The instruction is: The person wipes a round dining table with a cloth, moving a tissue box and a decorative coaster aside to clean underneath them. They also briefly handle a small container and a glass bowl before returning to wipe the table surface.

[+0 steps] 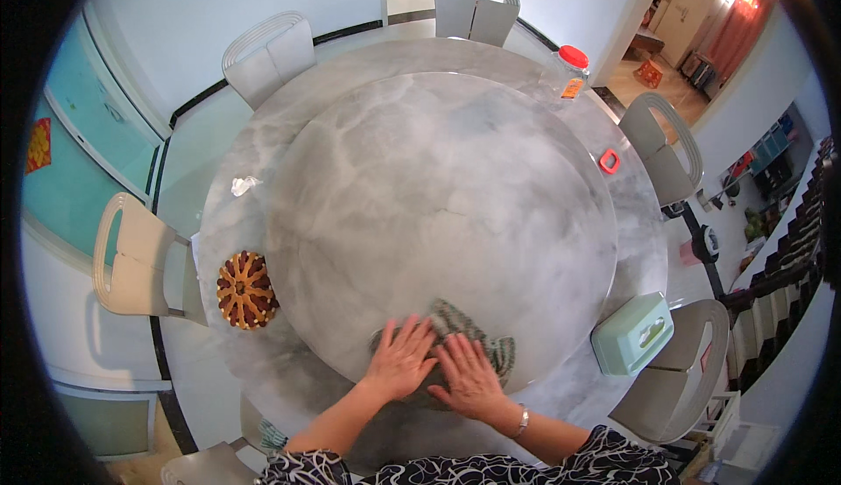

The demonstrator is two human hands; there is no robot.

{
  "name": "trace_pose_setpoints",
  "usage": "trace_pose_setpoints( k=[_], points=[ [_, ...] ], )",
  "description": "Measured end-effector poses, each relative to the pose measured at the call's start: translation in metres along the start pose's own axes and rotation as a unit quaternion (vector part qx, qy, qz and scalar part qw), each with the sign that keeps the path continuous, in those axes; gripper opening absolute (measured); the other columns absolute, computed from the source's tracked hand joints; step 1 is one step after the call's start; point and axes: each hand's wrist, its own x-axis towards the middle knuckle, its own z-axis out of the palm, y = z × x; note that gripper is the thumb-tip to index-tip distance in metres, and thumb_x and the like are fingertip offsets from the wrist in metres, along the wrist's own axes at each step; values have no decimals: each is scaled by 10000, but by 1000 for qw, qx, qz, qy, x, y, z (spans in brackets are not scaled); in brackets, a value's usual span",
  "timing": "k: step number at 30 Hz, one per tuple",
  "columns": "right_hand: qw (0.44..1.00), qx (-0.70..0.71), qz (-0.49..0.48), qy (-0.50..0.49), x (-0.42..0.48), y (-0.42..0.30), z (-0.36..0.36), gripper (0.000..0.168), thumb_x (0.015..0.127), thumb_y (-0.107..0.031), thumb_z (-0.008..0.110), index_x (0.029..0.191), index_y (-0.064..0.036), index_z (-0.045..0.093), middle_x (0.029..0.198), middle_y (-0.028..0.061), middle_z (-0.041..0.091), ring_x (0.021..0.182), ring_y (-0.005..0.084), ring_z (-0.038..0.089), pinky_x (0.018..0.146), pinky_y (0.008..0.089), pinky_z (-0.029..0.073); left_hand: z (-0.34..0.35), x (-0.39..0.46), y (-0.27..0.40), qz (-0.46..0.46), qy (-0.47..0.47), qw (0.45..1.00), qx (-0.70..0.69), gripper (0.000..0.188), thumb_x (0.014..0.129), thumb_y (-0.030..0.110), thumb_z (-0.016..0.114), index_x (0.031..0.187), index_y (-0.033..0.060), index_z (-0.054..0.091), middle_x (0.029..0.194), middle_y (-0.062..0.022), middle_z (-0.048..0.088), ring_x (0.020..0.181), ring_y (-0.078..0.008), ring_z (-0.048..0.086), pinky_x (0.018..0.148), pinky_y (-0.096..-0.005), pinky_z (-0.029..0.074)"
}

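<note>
Both of my hands lie palm down near the front edge of the round turntable [433,189] on a marbled grey table. Under my right hand [468,373] is a green-grey striped cloth [460,319], which spreads out beyond the fingers to the back and right. My left hand [404,357] rests beside it with fingers spread, over or against the cloth's left part; the palms hide much of the cloth. A bracelet circles my right wrist.
On the table's outer ring are a brown and yellow round woven-looking item [246,290], crumpled white tissue [245,186], a red-lidded clear jar [570,71], a red ring-shaped object [610,161] and a mint tissue box [632,334]. Several chairs [269,58] surround the table.
</note>
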Motion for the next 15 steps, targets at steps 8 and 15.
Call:
trace_pose_setpoints(
  k=[8,15],
  points=[
    [999,-44,-2,30,70,102,-23,859,779,-539,576,1335,61,318,1391,278,304,1317,400,262,1094,492,167,20,155,-42,102,21,994,16,507,927,401,421,1320,82,450,1430,-46,361,1337,-251,291,1091,-493,179],
    [985,-77,106,115,176,159,-11,612,894,-478,431,1370,-96,376,1424,185,325,1331,346,261,1101,471,165,12,221,-102,-22,86,995,42,507,940,425,387,1375,167,385,1449,-23,330,1353,-261,258,1108,-482,157]
  ],
)
